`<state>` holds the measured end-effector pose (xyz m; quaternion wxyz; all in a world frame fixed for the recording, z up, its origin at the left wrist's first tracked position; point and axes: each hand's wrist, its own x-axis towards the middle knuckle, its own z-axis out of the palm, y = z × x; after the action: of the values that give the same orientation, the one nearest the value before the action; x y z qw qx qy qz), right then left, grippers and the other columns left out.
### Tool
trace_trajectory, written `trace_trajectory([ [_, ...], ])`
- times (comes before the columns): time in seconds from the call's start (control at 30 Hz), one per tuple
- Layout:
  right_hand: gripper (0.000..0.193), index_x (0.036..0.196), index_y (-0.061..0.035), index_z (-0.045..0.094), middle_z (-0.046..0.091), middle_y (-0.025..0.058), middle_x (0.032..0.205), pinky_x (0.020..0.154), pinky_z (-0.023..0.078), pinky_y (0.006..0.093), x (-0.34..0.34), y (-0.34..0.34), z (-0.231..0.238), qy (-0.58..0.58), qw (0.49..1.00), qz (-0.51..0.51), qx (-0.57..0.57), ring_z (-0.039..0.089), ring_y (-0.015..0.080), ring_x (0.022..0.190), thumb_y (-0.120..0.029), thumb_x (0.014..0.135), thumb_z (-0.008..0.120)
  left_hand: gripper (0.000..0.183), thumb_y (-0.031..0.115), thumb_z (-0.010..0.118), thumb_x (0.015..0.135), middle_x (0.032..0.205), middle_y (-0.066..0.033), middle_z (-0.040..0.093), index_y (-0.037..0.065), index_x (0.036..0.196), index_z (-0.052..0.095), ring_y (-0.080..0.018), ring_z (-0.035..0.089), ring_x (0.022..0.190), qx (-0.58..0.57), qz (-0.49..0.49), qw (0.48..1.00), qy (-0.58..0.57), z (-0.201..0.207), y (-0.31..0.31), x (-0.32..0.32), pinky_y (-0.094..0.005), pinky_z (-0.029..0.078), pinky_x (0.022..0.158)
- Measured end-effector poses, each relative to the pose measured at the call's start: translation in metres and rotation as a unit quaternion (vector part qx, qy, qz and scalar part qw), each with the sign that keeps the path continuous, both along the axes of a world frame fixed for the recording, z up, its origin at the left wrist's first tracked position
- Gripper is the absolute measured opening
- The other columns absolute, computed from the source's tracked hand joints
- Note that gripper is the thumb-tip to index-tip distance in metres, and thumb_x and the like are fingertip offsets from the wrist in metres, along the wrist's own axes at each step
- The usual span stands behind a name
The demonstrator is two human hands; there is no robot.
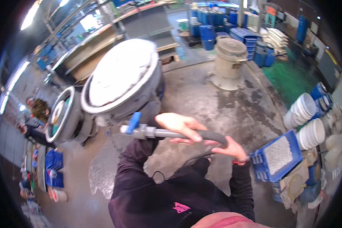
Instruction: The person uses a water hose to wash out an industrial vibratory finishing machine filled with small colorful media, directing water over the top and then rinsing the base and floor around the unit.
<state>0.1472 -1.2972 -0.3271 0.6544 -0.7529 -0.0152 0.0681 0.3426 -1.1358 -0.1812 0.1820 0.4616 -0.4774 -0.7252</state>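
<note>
A dark flexible hose (213, 135) curves in front of me, joined to a straight grey pipe piece with a valve (140, 132) that has a blue lever (133, 122). My left hand (181, 125) is wrapped loosely round the pipe where it meets the hose, the valve end pointing left. At the bend of the hose, my right hand (231, 148) grips it, a red band at the wrist. Beyond the valve stands a large round grey tub (86, 108) heaped with white material.
Left of the big tub is a smaller round tub (50, 129); people are farther left. A beige lidded drum (230, 62) stands ahead on the wet floor. To the right are a blue crate (259, 167) of pale granules and stacked white buckets (302, 110). Blue barrels (207, 36) line the back.
</note>
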Motion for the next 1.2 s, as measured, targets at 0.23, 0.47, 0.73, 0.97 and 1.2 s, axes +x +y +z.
trace_trajectory([
  [0.23, 0.036, 0.105, 0.0091, 0.052, 0.06, 0.0117, 0.066, 0.042, 0.037, 0.0233, 0.126, -0.142, 0.039, 0.13, 0.957, 0.225, 0.131, 0.047, 0.0109, 0.044, -0.012, 0.077, 0.062, 0.043, 0.029, 0.061, 0.083, 0.063, -0.0013, 0.051, -0.002, 0.109, 0.046, -0.0077, 0.052, 0.047, 0.014, -0.241, 0.969, 0.06, -0.057, -0.206, 0.125, -0.0206, 0.041, 0.038],
  [0.47, 0.013, 0.081, 0.0014, 0.053, 0.035, -0.0017, 0.043, 0.037, 0.032, 0.0247, 0.255, -0.256, -0.006, 0.048, 0.928, -0.063, 0.364, 0.031, 0.0076, 0.031, -0.011, 0.082, 0.057, 0.037, 0.026, 0.055, 0.087, 0.07, -0.0016, 0.055, -0.002, 0.11, 0.051, -0.0059, 0.054, 0.061, -0.096, 0.378, 0.871, 0.3, -0.17, -0.361, 0.277, -0.0154, 0.048, 0.048],
  [0.73, 0.013, 0.082, -0.0041, 0.049, 0.035, -0.0028, 0.043, 0.036, 0.032, 0.0255, 0.462, -0.408, -0.015, 0.07, 0.912, -0.146, 0.378, 0.03, 0.0076, 0.03, -0.014, 0.084, 0.058, 0.024, 0.015, 0.047, 0.088, 0.097, -0.0108, 0.054, 0.003, 0.106, 0.054, -0.0248, 0.046, 0.092, -0.374, 0.697, 0.327, -0.518, -0.132, -0.414, 0.484, -0.0353, 0.034, 0.083],
  [0.97, 0.015, 0.084, -0.0033, 0.053, 0.044, -0.0038, 0.051, 0.036, 0.03, 0.0214, 0.605, -0.424, -0.015, 0.112, 0.96, -0.017, 0.257, 0.038, 0.0039, 0.038, -0.015, 0.082, 0.063, 0.046, 0.025, 0.054, 0.085, 0.114, -0.021, 0.048, -0.006, 0.118, 0.044, -0.035, 0.041, 0.109, -0.265, 0.501, 0.308, -0.764, -0.064, -0.469, 0.601, -0.0396, 0.032, 0.095],
  [1.2, 0.014, 0.078, -0.0011, 0.056, 0.049, -0.0015, 0.055, 0.046, 0.036, 0.0238, 0.76, -0.482, -0.03, -0.005, 0.994, -0.014, 0.105, 0.041, 0.0044, 0.051, -0.013, 0.079, 0.064, 0.044, 0.024, 0.054, 0.084, 0.101, -0.0221, 0.05, -0.009, 0.111, 0.046, -0.037, 0.047, 0.095, -0.142, 0.533, 0.389, -0.738, -0.103, -0.513, 0.745, -0.0416, 0.041, 0.081],
])
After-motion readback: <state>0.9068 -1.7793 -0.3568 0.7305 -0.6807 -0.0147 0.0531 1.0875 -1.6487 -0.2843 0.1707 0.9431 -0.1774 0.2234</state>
